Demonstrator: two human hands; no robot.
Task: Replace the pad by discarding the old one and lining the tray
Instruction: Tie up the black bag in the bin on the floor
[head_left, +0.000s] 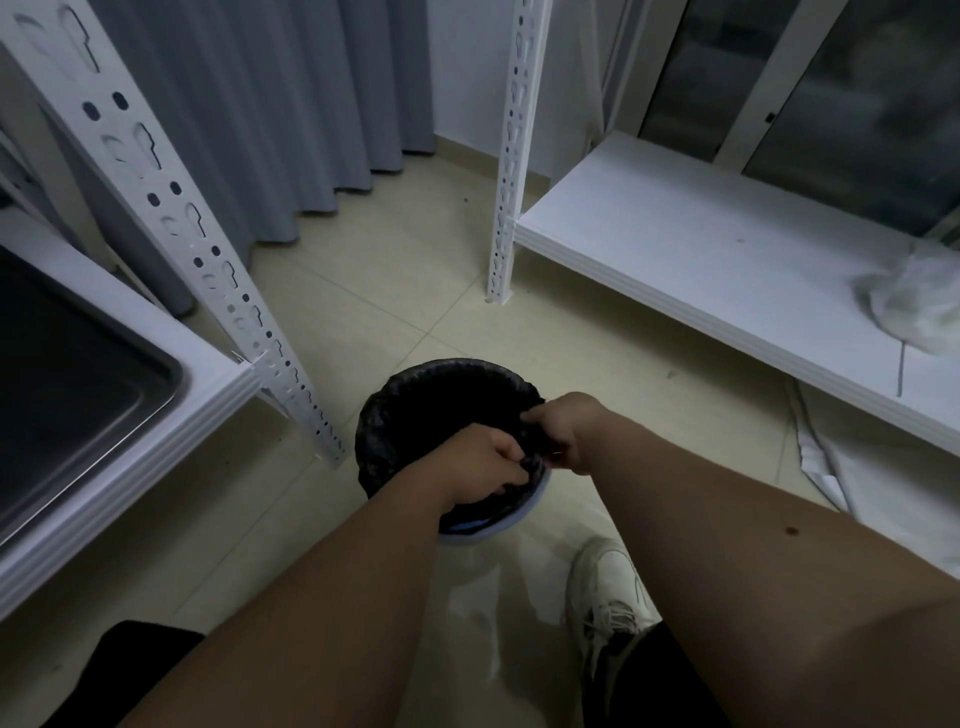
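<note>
At far left, a dark rectangular metal tray with a raised rim (171, 384) sits on a white shelf board (228, 382) of a white slotted-steel rack (156, 171). What shows of its floor is bare and dark; no pad is seen in it.

At centre, on the pale tiled floor (363, 322), stands a round bin lined with a black plastic bag (400, 415), its pale blue rim (514, 519) exposed at the near edge. The left hand (483, 462) is curled, pinching bag film at the near rim. The right hand (563, 431), just beside it, likewise grips the film at the rim. The old pad itself cannot be made out; the bin interior is too dark to tell.

At right, a second low white shelf (701, 260) carries a crumpled white bundle (914, 301), possibly the fresh liner; this is uncertain.

Judgement: the discard step is at its close, with both hands occupied at the bag. The next move calls for releasing the film, fetching a clean pad and laying it flat in the tray at left.
</note>
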